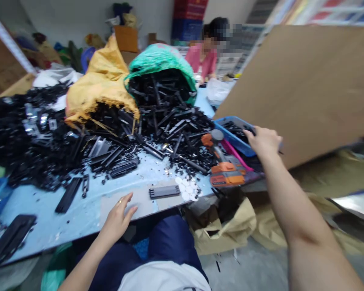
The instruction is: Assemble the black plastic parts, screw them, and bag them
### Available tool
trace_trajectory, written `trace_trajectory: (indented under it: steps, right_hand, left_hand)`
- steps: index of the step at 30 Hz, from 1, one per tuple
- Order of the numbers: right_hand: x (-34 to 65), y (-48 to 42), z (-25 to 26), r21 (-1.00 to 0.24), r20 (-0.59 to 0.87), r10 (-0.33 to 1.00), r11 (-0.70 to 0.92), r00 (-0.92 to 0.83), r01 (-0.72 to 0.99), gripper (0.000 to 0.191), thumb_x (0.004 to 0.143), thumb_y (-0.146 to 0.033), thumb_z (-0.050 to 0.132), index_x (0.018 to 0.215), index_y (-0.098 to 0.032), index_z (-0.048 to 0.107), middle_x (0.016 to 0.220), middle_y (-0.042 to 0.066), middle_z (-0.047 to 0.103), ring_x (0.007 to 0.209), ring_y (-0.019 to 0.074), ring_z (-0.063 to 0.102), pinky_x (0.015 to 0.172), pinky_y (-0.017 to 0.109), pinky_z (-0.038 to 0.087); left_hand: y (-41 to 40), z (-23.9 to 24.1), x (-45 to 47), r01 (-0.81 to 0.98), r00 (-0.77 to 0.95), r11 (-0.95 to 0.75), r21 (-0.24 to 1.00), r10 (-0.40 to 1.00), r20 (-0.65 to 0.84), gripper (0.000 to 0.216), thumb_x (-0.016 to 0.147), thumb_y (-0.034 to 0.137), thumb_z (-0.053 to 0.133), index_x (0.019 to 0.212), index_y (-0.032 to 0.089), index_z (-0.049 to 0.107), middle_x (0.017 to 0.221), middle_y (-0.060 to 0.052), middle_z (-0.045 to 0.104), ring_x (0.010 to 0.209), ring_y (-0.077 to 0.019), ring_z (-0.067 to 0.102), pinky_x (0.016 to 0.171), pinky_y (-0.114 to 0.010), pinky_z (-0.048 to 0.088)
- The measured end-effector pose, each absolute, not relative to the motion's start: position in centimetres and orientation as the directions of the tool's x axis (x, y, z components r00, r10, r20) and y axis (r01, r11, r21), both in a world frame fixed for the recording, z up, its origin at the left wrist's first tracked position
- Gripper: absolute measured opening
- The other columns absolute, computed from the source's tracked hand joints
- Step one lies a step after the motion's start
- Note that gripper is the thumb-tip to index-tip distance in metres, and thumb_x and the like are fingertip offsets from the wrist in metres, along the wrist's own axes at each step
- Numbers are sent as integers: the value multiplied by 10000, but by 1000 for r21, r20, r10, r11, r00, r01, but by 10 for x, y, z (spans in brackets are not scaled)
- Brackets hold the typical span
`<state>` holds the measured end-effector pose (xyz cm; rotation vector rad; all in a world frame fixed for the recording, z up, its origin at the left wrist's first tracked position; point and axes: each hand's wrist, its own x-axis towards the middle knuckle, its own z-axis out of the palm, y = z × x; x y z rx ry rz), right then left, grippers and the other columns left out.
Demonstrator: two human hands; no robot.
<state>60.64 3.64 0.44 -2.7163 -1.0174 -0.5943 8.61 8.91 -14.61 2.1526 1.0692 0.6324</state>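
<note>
Sharing one crowded blue-covered worktop point(48, 226), the two hands are well apart. L hand point(119, 216) is open, fingers spread near the front edge, w/ nothing seen in it. R hand point(265, 142) is at the far end of the blue plastic basket point(238, 144); a dark thing shows by its thumb, but b/c of blur I cannot tell if it is gripped. The flat grey-and-black slotted plastic piece point(164, 191) lies between the hands, nearer to L hand, held by neither.

Main risk, I think: if R arm is drawn in low, it could knock the orange-and-grey power tool point(227, 173), which lies to the left of R hand, close to the edge, so a fall is poss. 2nd: the white round discs point(187, 188), to the right of L hand past the slotted piece, look loose; a careless wrist could sweep some down. 3rd: the heap of black plastic pieces point(166, 125), beyond L hand, is prob. unstable; pulling from its foot may make it slide & mix w/ the slotted piece.
</note>
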Motion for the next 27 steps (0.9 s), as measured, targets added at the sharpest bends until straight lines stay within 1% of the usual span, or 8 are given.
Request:
trace_trajectory:
  steps: [3,5,7,9,14,21,24,27]
  right_hand:
    - [560,56,-25,-37,578,762,-335,294,941,440,900,-427,426,1081,-76,620,1057,195,625,1013,272,549,865,388,389]
    - [502,65,-53,-85,547,836,10,38,996,370,890,-412,460,1030,-119,636,998,134,653,955,221,578,862,344,428]
    - [442,67,-81,-88,373,891,314,-261,945,322,892,-386,464,1041,-158,636,1013,100,654,920,195,592,844,331,455]
    - [396,65,-106,-96,202,883,448,-424,889,381,875,-420,479,1137,-170,598,1112,107,618,989,222,573,838,356,470]
    - [361,54,-147,-152,62,904,427,-423,891,467,870,-441,473,1253,-177,515,1176,121,577,1036,244,553,852,389,479]
    - [357,50,-161,-274,124,918,395,-375,877,431,878,-431,454,1245,-214,517,1084,115,611,993,272,565,841,434,471]
    - [347,54,-158,-430,140,950,313,-280,847,409,868,-439,470,1203,-216,548,1059,122,620,984,279,573,851,458,461]
    - [334,62,-150,-701,63,993,113,-96,704,442,832,-475,513,1167,-191,560,1091,119,613,970,253,587,878,436,459]
  left_hand:
    - [105,-143,72,596,514,-475,648,845,147,461,878,443,429,1259,184,452,1178,-112,566,1076,-227,561,887,-377,482]
    - [120,-137,61,698,427,-452,556,885,183,455,881,427,425,1247,158,463,1190,-126,557,1112,-244,532,931,-394,449]
    - [139,-129,45,810,306,-383,444,922,238,437,884,396,423,1223,126,483,1194,-141,549,1125,-259,511,959,-397,419]
    - [159,-122,25,912,160,-249,326,947,277,407,876,363,436,1176,100,519,1143,-156,562,1093,-277,513,945,-400,414]
    - [201,-110,-21,987,-118,85,136,959,256,323,843,281,461,1048,64,583,1004,-182,567,1003,-302,510,880,-391,418]
    - [218,-117,13,996,24,-37,79,986,165,276,850,228,431,933,53,627,1024,-205,544,1042,-322,448,821,-395,404]
    - [213,-127,29,994,-31,17,105,992,126,316,848,74,316,947,24,612,1056,-222,539,1057,-314,443,833,-408,381]
    - [206,-138,33,990,-36,16,138,989,143,369,858,40,232,990,15,576,1021,-223,555,1058,-304,449,848,-410,371]
